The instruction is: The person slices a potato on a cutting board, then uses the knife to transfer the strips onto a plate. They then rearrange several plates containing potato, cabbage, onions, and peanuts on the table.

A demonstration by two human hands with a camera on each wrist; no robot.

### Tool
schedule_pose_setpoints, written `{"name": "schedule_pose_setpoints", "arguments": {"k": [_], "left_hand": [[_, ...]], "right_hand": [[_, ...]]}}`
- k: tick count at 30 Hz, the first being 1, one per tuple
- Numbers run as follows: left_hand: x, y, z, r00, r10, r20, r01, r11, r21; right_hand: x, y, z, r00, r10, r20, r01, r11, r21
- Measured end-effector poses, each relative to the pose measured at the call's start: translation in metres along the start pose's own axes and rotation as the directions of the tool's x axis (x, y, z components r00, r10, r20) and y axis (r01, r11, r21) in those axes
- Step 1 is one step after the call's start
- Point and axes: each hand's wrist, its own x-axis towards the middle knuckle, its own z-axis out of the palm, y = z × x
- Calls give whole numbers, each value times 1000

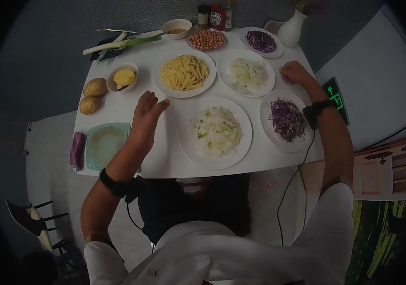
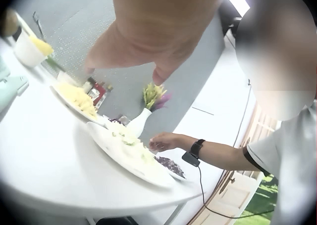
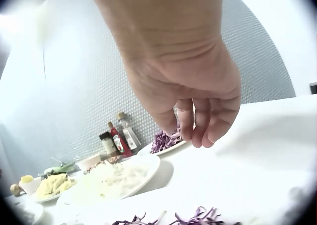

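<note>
My left hand (image 1: 147, 114) is raised over the table between the green cutting board (image 1: 108, 142) and a plate of pale shredded vegetable with green bits (image 1: 218, 130). Nothing is in it; thumb and fingers are apart. My right hand (image 1: 295, 73), also empty, has its fingers loosely bent down in the right wrist view. It hovers at the table's right side, near a plate of shredded purple cabbage (image 1: 286, 118) and a plate of pale green-white shreds (image 1: 248, 73). Left of these lies a plate of yellow potato strips (image 1: 184, 72).
Peanuts (image 1: 206, 40), a small bowl (image 1: 177, 29), bottles (image 1: 216, 19), more purple cabbage (image 1: 261, 42) and a white vase (image 1: 292, 29) stand at the back. Leeks (image 1: 117, 45), potatoes (image 1: 94, 87), a bowl with yellow potato (image 1: 124, 77) and a purple cloth (image 1: 77, 151) lie left.
</note>
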Motion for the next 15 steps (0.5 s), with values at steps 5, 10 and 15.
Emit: {"name": "schedule_pose_setpoints", "arguments": {"k": [5, 10, 15], "left_hand": [[-109, 8, -3, 886, 369, 282, -464, 720, 515], [-143, -35, 10, 788, 503, 355, -581, 419, 698], [-135, -61, 21, 762, 533, 367, -579, 310, 754]], "right_hand": [[-55, 32, -22, 960, 31, -279, 8, 990, 139], [-147, 113, -34, 925, 221, -311, -171, 969, 179], [-220, 114, -8, 903, 405, -144, -330, 868, 370]]}}
